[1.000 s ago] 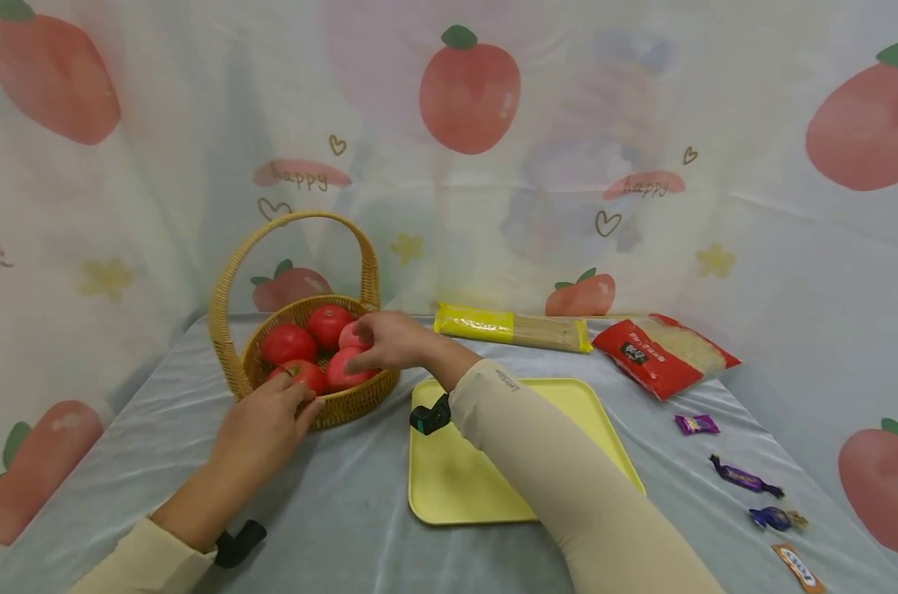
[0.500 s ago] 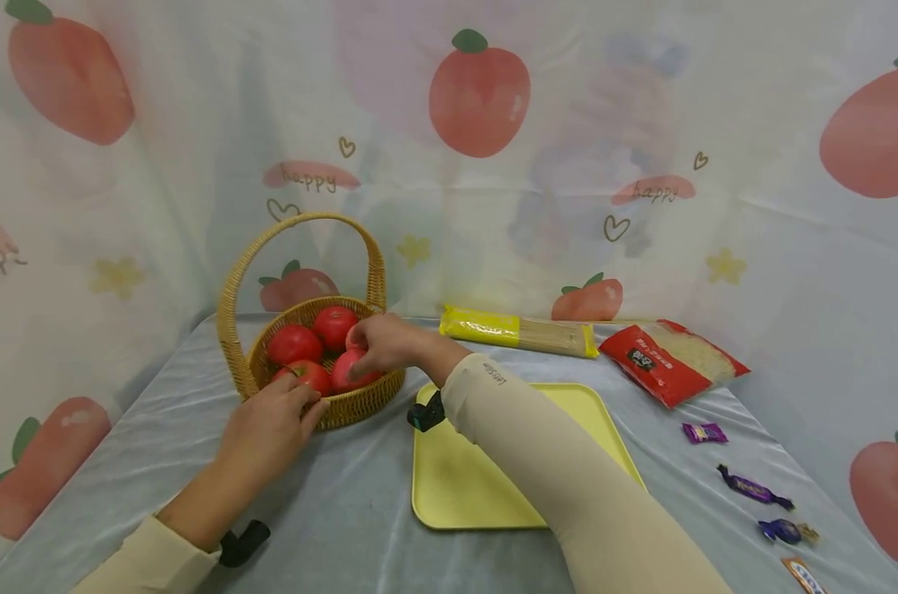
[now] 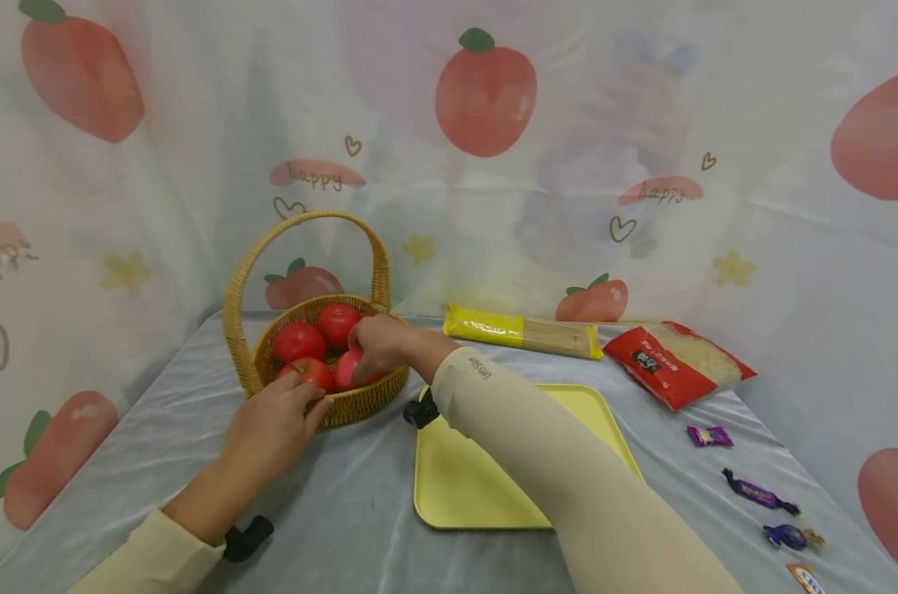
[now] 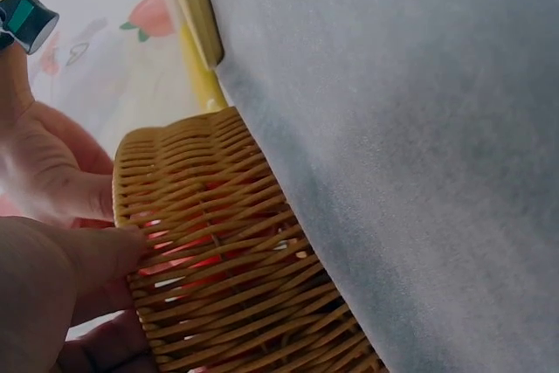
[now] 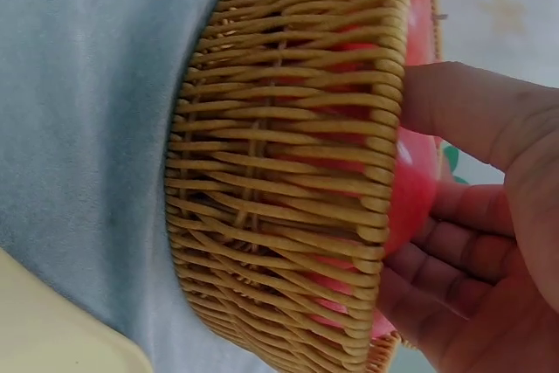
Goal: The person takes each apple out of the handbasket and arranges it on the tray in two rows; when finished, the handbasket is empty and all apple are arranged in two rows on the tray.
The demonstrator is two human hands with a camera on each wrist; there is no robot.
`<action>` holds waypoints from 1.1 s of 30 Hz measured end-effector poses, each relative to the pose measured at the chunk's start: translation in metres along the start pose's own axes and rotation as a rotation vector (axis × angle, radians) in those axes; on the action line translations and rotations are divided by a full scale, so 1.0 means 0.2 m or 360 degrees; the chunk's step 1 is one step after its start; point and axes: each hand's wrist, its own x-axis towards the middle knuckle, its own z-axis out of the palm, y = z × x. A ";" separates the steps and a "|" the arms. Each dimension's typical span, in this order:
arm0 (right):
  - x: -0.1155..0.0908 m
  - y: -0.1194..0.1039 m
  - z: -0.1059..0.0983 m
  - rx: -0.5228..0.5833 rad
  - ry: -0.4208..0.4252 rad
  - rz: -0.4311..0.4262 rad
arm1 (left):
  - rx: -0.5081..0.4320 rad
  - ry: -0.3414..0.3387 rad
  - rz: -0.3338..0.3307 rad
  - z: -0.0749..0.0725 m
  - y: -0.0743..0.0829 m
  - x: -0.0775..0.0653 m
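A round wicker basket (image 3: 360,404) with a tall handle stands at the left of the table, holding several red apples (image 3: 300,341). My left hand (image 3: 271,421) grips the basket's near rim; its thumb lies against the weave in the left wrist view. My right hand (image 3: 380,345) reaches over the right side of the rim. Its thumb and curled fingers are around a pinkish-red apple (image 5: 414,185) inside the basket, as the right wrist view shows. Another pinkish apple seen earlier is now hidden behind this hand.
A yellow tray (image 3: 464,495) lies right of the basket, under my right forearm. Behind it is a pack of dry noodles (image 3: 523,332), with a red bag (image 3: 672,363) to its right. Several wrapped candies (image 3: 759,492) line the right edge. A printed curtain (image 3: 486,206) encloses the table.
My right hand has sunk a little deeper among the apples, and its fingers have drawn in around one. The left hand stays at the rim. The head view has shifted slightly left.
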 end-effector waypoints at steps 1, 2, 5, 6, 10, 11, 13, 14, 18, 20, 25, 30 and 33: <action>0.00 0.00 0.00 -0.0016 0.0009 0.0003 | -0.0002 0.0002 0.0000 0.00 0.00 0.00; 0.00 -0.01 0.00 -0.0027 0.0017 0.0005 | -0.0006 0.0004 -0.0003 0.00 0.00 0.01; 0.01 -0.01 0.01 -0.0070 0.0028 0.0009 | -0.0005 -0.0015 -0.0026 0.00 0.01 0.01; 0.01 -0.01 0.01 -0.0077 0.0027 0.0012 | -0.0002 -0.0023 -0.0034 0.00 0.01 0.02; 0.03 -0.01 0.02 -0.0090 0.0014 0.0017 | 0.0005 -0.0051 -0.0059 0.00 0.01 0.02; 0.04 0.00 0.02 -0.0089 0.0016 0.0016 | 0.0002 -0.0048 -0.0062 0.00 0.00 0.02; 0.05 0.00 0.02 -0.0095 0.0028 0.0010 | -0.0004 -0.0040 -0.0065 0.01 0.00 0.03; 0.05 0.01 0.03 -0.0096 0.0036 0.0005 | -0.0008 -0.0034 -0.0065 0.01 0.00 0.03; 0.06 0.03 0.05 -0.0098 0.0075 0.0005 | -0.0016 -0.0044 -0.0062 0.01 0.00 0.03; 0.06 0.03 0.06 -0.0096 0.0103 0.0008 | -0.0020 -0.0059 -0.0069 0.02 0.00 0.03; 0.05 0.06 0.08 -0.0023 0.0172 0.0011 | -0.0017 -0.0087 -0.0099 0.02 0.00 0.03; 0.02 0.08 0.08 0.0238 0.0249 0.0027 | -0.0003 -0.0086 -0.0085 0.01 0.00 0.02; 0.00 0.09 0.06 0.0363 0.0298 0.0026 | 0.0005 -0.0071 -0.0070 0.00 0.00 0.02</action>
